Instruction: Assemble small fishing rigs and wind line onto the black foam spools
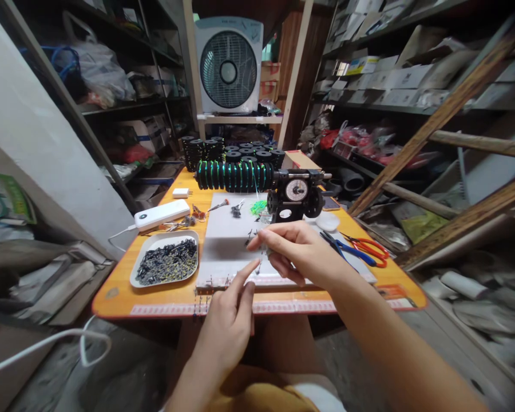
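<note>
My right hand [302, 252] is above the white board [223, 229], its thumb and index finger pinched together. Whatever they hold is too small to make out. Below and to its left, my left hand [229, 320] reaches over the board's front edge with the index finger stretched out and the other fingers partly curled. Its fingertip is close to a tiny dark piece [258, 269] beneath the right hand. Several small dark-and-red pieces [201, 300] hang along the board's front edge by the left hand. More little dark pieces [237, 210] and a bright green bundle [258, 207] lie farther back.
A white tray [133, 274] of small dark parts stands left, by a white power bank [165, 214]. Behind the board is a black winding device [296, 191] with a row of spools [236, 175]. Blue-handled pliers [356, 253] and orange scissors [373, 249] lie right.
</note>
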Demonstrator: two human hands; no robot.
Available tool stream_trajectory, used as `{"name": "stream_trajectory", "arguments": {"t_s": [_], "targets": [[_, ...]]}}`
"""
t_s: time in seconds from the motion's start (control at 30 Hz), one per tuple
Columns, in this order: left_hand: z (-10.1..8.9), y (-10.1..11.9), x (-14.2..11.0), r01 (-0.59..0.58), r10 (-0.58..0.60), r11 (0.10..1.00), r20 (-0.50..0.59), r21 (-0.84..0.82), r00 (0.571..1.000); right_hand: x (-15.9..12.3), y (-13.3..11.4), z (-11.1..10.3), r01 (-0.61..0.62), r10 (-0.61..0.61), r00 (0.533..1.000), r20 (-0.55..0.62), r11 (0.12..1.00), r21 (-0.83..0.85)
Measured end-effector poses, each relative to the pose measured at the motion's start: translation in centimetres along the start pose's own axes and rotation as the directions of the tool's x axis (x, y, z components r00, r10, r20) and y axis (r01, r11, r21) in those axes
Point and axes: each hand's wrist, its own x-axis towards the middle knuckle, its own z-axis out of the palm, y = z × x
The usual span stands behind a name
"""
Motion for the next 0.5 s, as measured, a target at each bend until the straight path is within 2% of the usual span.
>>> {"name": "stream_trajectory", "arguments": {"t_s": [0.1,0.2,0.23,0.3,0.4,0.5], "targets": [[-0.2,1.8,1.5,-0.147,0.139,0.986,-0.103,-0.075,0.985,0.1,-0.8,-0.1,0.038,-0.038,0.999,0.017,0.999,-0.012],[0.2,2.6,2.9,-0.315,0.282,0.942,-0.231,-0.116,0.931,0.1,-1.3,-0.1,0.047,-0.047,0.998,0.034,0.999,-0.002],[0.4,2.7,3.2,-0.357,0.323,0.928,-0.245,-0.108,0.914,0.0,-1.3,-0.1,0.046,-0.046,0.998,0.035,0.999,0.012],[0.7,2.5,3.5,-0.388,0.359,0.915,-0.218,-0.109,0.907,-0.1,-1.2,-0.1,0.031,-0.033,0.999,0.029,0.998,0.058],[1.0,1.7,3.3,-0.314,0.290,0.910,-0.125,-0.272,0.949,-0.1,-0.4,0.1,-0.021,0.010,0.999,0.053,0.979,0.202],[1.0,1.0,2.6,-0.106,0.177,0.842,0.086,-0.529,0.980,0.2,1.1,0.4,-0.107,0.054,0.990,0.127,0.881,0.461]]}}
